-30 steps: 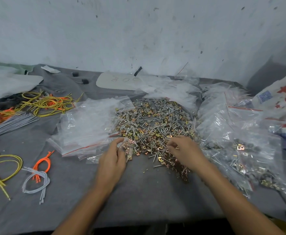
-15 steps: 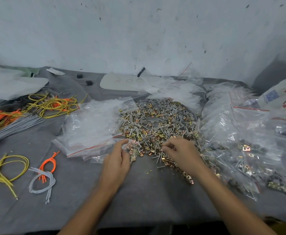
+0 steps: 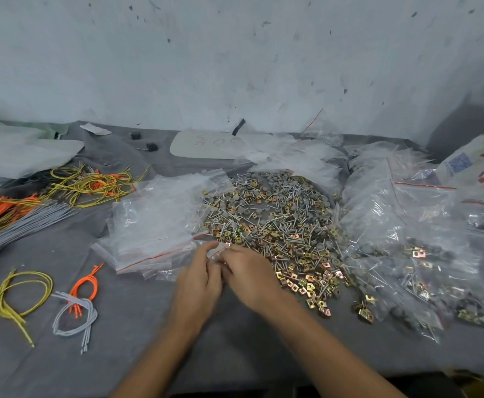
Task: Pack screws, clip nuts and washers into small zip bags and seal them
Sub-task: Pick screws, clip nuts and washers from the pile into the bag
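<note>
Left hand: the left hand [image 3: 200, 280] is at the near edge of the pile. Its thumb and first finger pinch a small zip bag [image 3: 217, 252] — a clear one with a red strip.
Right hand: the right hand [image 3: 249, 272] is pressed up against the left one, with its fingers curled down at the top of the bag. They are blurry and hide what is under them, so I cannot tell if it holds anything.
Pile: a big pile of parts [image 3: 272, 219] lies on the counter just past the hands — silver screws, gold clip nuts and round grey washers, all mixed up.
Empty bags: a stack of empty bags [image 3: 154, 225] lies just left of the pile and touches it.
Full bags: a heap of filled bags [image 3: 407, 254] lies right of the pile, with parts inside.
Counter: the counter [image 3: 120, 354] has a grey cloth on it and runs back to a white wall [image 3: 235, 53] with dark marks.
Far left: yellow and orange wires [image 3: 91, 185] lie in a tangle, with long grey wires [image 3: 19, 222] beside them.
Near left: a yellow loop [image 3: 19, 294] lies by itself. An orange loop [image 3: 87, 285] and a grey loop [image 3: 74, 317] cross each other.
Back: a white board [image 3: 206, 145] with writing lies flat by the wall.
Right edge: a printed sack [image 3: 479, 168] has red and blue marks.
</note>
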Motion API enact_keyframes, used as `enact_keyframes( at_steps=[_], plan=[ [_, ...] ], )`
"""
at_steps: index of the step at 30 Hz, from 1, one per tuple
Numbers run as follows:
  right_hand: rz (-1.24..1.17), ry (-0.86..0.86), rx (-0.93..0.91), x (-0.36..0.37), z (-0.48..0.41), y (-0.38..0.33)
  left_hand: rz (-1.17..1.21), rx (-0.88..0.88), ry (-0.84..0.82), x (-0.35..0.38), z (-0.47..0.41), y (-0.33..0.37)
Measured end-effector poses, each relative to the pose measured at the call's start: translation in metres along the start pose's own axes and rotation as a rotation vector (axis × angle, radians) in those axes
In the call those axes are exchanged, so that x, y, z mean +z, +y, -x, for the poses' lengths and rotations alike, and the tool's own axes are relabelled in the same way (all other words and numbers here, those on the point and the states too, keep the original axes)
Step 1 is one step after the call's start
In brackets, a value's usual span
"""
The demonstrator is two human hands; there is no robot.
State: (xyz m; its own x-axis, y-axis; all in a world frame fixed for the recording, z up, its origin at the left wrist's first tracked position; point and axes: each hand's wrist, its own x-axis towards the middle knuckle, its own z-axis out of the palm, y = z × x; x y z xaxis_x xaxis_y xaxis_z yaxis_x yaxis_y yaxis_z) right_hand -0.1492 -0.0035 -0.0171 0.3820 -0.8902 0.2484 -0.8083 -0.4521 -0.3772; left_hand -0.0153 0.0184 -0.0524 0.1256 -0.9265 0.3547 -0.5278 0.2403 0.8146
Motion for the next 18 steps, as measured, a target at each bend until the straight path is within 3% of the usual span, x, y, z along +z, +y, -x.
enact_keyframes(
  at_steps=[3, 9, 12, 18],
  plan=[
    [-0.039, -0.017, -0.013, -0.003, 0.002, 0.004, 0.002, 0.011, 0.012, 0.001, 0.0, -0.001],
    [-0.12, 0.168, 0.149, -0.023, -0.007, 0.028, -0.025, 0.024, 0.026, 0.002, 0.0, -0.002],
    [-0.065, 0.069, 0.222, -0.033, -0.025, 0.04, -0.078, 0.042, 0.007, 0.002, 0.0, -0.003],
    [0.061, -0.091, 0.194, -0.027, -0.047, 0.044, -0.052, 0.022, 0.012, 0.003, -0.001, -0.005]
  ],
)
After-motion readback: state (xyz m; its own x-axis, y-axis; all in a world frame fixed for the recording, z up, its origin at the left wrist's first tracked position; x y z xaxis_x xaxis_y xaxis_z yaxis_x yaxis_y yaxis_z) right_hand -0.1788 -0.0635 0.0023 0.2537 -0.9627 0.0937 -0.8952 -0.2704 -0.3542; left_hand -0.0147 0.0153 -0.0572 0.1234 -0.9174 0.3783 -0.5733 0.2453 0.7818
